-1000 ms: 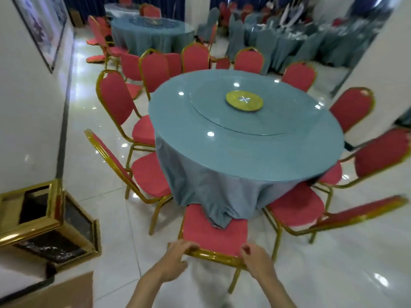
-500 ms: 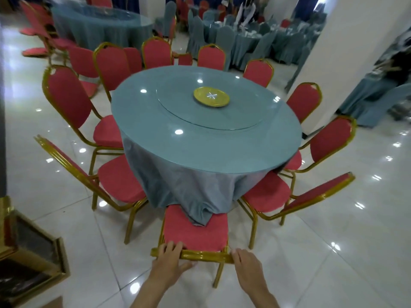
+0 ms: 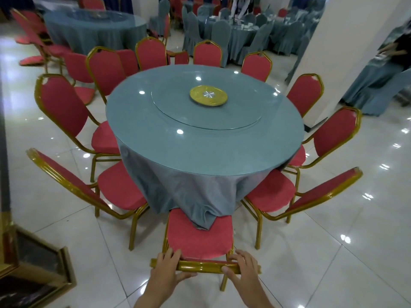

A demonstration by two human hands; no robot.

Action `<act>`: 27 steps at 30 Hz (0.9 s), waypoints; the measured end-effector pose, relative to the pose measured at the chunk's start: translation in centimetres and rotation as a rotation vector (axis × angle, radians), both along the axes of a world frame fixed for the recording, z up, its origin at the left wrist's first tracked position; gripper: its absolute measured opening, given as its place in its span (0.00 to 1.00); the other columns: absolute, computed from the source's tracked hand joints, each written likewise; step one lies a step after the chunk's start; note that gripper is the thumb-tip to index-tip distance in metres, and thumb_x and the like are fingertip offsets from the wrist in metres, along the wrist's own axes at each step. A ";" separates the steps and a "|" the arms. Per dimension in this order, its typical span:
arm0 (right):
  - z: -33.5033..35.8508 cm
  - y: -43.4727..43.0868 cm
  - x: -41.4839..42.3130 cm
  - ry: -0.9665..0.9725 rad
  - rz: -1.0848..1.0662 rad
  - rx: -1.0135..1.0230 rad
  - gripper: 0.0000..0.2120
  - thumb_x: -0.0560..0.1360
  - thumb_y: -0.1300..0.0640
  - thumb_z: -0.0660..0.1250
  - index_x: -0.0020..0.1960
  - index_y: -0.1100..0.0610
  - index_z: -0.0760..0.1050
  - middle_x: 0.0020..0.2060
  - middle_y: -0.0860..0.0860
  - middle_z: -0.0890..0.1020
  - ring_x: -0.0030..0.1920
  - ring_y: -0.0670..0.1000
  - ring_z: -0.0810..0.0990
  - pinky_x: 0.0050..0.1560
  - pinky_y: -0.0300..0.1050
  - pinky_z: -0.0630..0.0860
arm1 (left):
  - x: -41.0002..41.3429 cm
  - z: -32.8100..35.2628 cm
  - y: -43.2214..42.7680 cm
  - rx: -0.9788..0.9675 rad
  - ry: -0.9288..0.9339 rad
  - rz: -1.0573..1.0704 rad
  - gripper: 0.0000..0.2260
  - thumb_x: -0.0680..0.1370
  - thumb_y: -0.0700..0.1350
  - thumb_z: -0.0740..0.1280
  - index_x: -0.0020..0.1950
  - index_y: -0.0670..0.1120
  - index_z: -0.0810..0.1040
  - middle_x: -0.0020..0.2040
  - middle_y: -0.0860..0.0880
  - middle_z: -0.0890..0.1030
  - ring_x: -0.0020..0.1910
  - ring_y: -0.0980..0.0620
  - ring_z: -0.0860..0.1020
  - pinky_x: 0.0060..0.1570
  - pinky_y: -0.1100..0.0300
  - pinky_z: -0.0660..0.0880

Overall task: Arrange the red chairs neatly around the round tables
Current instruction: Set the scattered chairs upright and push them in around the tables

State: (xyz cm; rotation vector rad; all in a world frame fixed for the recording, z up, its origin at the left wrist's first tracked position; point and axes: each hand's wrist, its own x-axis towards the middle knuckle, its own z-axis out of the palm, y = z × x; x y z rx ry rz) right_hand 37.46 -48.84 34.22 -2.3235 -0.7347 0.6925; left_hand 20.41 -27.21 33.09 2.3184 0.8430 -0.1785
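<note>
Far left: a gold-framed box (image 3: 64,272) stands on the tiled floor (image 3: 311,252), well apart from the chairs.
Left-hand chair (image 3: 121,192): red seat towards the round table (image 3: 222,143), back leaning away to the left, just beside the near chair.
Left hand (image 3: 165,268): forearm rising from the bottom edge, palm down. Its fingers (image 3: 172,255) are curled over the top rail (image 3: 206,267) near the left end, thumb stretched along the rail's near face. The grip is clamped on the rail.
Near chair (image 3: 198,240): at the table's closest edge, between its two neighbours. The seat points straight at the table, the back faces the person, and the rail's long axis runs left to right across the view.
Tablecloth (image 3: 184,192): grey-blue; a hanging fold lies on the front of the near chair's seat.
Table top: a glass turntable (image 3: 178,107) carrying a gold plate (image 3: 208,96).
Right hand (image 3: 243,268): palm down, fingers (image 3: 239,255) draped over the rail's right end, thumb on the near face, also holding the rail.
Right-hand chair (image 3: 270,190): seat towards the table, back tilted away to the right.
</note>
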 end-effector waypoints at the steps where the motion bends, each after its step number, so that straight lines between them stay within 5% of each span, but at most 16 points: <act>1: 0.1 0.3 0.3 0.006 -0.009 -0.003 0.42 0.60 0.11 0.48 0.61 0.38 0.71 0.67 0.40 0.66 0.72 0.44 0.56 0.68 0.42 0.59 | 0.3 0.2 0.1 -0.003 0.005 0.005 0.39 0.59 0.85 0.54 0.58 0.60 0.69 0.56 0.62 0.68 0.55 0.56 0.67 0.51 0.55 0.75; 20: 1.7 6.0 8.1 0.093 0.047 -0.033 0.45 0.57 0.11 0.50 0.59 0.40 0.74 0.63 0.40 0.69 0.69 0.44 0.59 0.69 0.47 0.65 | 7.1 0.6 5.6 -0.023 0.011 0.036 0.42 0.56 0.88 0.48 0.52 0.57 0.69 0.51 0.60 0.72 0.53 0.57 0.70 0.56 0.54 0.75; 27: 1.7 7.6 10.0 0.079 0.003 0.059 0.41 0.58 0.12 0.54 0.54 0.40 0.76 0.55 0.36 0.72 0.63 0.38 0.64 0.57 0.36 0.67 | 8.7 1.0 7.6 -0.078 0.005 0.011 0.43 0.58 0.88 0.48 0.55 0.58 0.69 0.53 0.60 0.70 0.55 0.59 0.68 0.57 0.59 0.73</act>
